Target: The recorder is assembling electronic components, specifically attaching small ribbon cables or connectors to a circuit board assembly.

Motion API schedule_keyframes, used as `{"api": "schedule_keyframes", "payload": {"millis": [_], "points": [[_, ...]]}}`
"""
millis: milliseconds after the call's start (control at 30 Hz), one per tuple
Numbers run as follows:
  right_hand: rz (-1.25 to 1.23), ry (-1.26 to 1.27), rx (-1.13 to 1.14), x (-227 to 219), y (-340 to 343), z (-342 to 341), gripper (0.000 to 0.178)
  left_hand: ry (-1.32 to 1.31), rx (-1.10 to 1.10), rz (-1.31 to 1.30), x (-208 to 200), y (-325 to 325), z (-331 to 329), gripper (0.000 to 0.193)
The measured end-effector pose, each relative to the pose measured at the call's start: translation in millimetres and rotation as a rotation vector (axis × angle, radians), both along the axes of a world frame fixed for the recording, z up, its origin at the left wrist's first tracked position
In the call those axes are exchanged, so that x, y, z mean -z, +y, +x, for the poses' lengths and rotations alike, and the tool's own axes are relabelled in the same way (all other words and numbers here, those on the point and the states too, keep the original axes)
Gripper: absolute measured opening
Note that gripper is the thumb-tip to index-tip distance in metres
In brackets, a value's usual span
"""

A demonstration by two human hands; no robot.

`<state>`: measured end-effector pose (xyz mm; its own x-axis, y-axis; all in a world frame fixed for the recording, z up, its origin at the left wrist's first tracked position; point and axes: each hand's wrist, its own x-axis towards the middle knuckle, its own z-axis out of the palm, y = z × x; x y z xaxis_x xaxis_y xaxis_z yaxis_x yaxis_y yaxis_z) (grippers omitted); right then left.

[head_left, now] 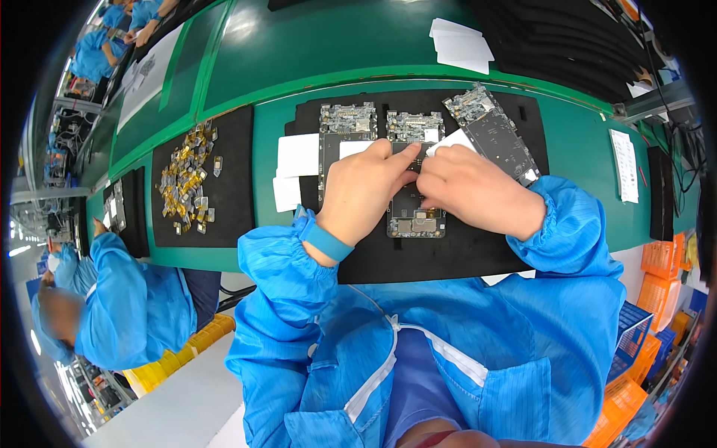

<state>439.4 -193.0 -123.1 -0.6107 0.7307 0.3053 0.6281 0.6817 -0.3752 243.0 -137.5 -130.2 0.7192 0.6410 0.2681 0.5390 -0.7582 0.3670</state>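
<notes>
A long dark circuit board (pixel 416 205) lies on the black mat in front of me, under both my hands. My left hand (pixel 361 187) reaches to its middle, thumb and index finger brought close together; anything between them is hidden. Curled and closed, my right hand (pixel 474 188) meets the left at the fingertips over the same board, and what it pinches is too small to make out. A white card (pixel 454 140) shows just beyond the right knuckles. Left of it lies a second circuit board (pixel 347 119); a third circuit board (pixel 497 134) sits tilted at the right.
A black mat (pixel 243 149) on the left carries a heap of small yellow-and-silver parts (pixel 187 179). White cards (pixel 297 154) lie beside the left board, more white sheets (pixel 461 46) at the back. Another person (pixel 142 299) works at the left. Orange crates (pixel 657 276) stand at the right.
</notes>
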Motion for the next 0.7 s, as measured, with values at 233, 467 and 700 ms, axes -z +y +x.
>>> {"api": "schedule_keyframes", "payload": {"millis": [233,467,700], "points": [[-0.089,0.034,-0.155,6,1,0,0.023,0.006,-0.047,0.056,6,-7,0,0.039],[-0.079,0.050,-0.061,-2,-4,1,0.022,-0.141,-0.060,-0.164,2,2,-4,0.039],[-0.323,0.379,0.215,-53,-24,28,0.031,-0.853,-0.129,-1.708,-43,-7,-7,0.071]]}}
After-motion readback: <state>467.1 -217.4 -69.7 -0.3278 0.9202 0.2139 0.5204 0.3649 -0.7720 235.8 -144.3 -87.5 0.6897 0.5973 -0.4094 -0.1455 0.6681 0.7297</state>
